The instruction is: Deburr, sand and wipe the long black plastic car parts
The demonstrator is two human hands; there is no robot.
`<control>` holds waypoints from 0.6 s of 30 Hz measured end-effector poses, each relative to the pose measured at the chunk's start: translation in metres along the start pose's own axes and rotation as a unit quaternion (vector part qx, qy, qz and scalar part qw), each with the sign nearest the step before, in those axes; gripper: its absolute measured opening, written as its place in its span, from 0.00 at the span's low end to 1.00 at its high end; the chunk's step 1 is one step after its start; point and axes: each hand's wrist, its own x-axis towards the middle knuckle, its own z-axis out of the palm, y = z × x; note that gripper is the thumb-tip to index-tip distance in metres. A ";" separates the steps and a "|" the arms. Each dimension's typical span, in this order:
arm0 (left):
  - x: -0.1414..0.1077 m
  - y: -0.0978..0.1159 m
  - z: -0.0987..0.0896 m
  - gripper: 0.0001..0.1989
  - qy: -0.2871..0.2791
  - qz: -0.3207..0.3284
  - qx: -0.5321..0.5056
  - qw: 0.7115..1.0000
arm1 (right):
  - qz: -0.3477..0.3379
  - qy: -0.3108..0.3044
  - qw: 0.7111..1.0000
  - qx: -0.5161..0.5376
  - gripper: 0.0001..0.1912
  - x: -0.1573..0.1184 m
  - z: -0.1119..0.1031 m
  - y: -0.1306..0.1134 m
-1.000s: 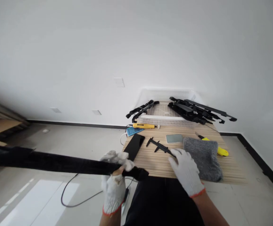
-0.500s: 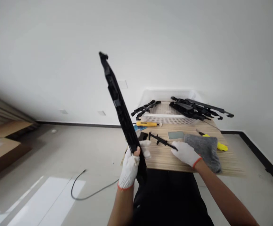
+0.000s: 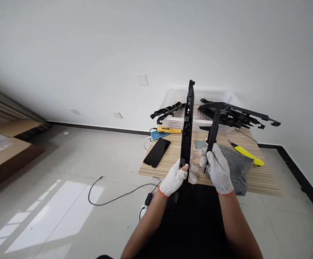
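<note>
My left hand (image 3: 174,178), in a white glove with the thumb tip bare, is wrapped round the lower part of a long black plastic part (image 3: 188,126) that stands nearly upright. To its right, my right hand (image 3: 218,166), also gloved, grips a black caliper (image 3: 214,129) with its jaws pointing up. The two held things are apart. A grey cloth (image 3: 236,169) lies beside and partly behind my right hand. A small grey-green plate (image 3: 199,144) lies on the table between the hands.
On the wooden table (image 3: 169,149) are a black phone (image 3: 157,152), a yellow-handled tool (image 3: 169,130), a blue item (image 3: 159,135) and a yellow knife (image 3: 246,154). A white basket (image 3: 178,121) behind holds several black parts (image 3: 234,115). A cable (image 3: 118,199) trails over the floor.
The black part has swung from a left lean to nearly upright and moved right with my left hand. My right hand has lifted the caliper off the table and turned it upright. The phone now shows fully.
</note>
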 end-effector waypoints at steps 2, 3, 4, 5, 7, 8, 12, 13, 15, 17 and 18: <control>0.004 -0.007 0.004 0.20 -0.018 0.012 0.043 0.999 | 0.047 -0.003 0.998 0.040 0.30 -0.006 0.005 -0.007; 0.006 -0.010 0.005 0.20 -0.027 0.020 0.062 0.997 | 0.069 0.001 0.996 0.059 0.33 -0.009 0.007 -0.007; 0.009 -0.013 0.006 0.21 -0.033 0.027 0.076 0.996 | 0.087 0.007 0.993 0.074 0.36 -0.011 0.009 -0.007; 0.011 -0.016 0.006 0.22 -0.039 0.034 0.087 0.995 | 0.102 0.015 0.991 0.088 0.38 -0.013 0.011 -0.006; 0.017 -0.022 0.006 0.25 -0.048 0.043 0.104 0.992 | 0.118 0.029 0.987 0.109 0.39 -0.014 0.015 -0.001; 0.019 -0.025 0.005 0.27 -0.051 0.042 0.109 0.992 | 0.120 0.033 0.985 0.118 0.37 -0.013 0.017 0.001; 0.024 -0.033 0.002 0.30 -0.049 0.030 0.108 0.992 | 0.116 0.037 0.982 0.142 0.28 -0.009 0.024 0.003; 0.024 -0.035 0.002 0.29 -0.050 0.030 0.102 0.993 | 0.114 0.037 0.982 0.148 0.27 -0.009 0.026 0.002; 0.024 -0.036 0.001 0.28 -0.054 0.024 0.087 0.994 | 0.116 0.033 0.980 0.159 0.28 -0.008 0.029 0.002; 0.024 -0.035 0.002 0.28 -0.055 0.018 0.070 0.996 | 0.127 0.031 0.979 0.159 0.31 -0.008 0.030 0.003; 0.023 -0.033 0.002 0.28 -0.054 0.019 0.064 0.996 | 0.134 0.031 0.978 0.157 0.32 -0.008 0.031 0.003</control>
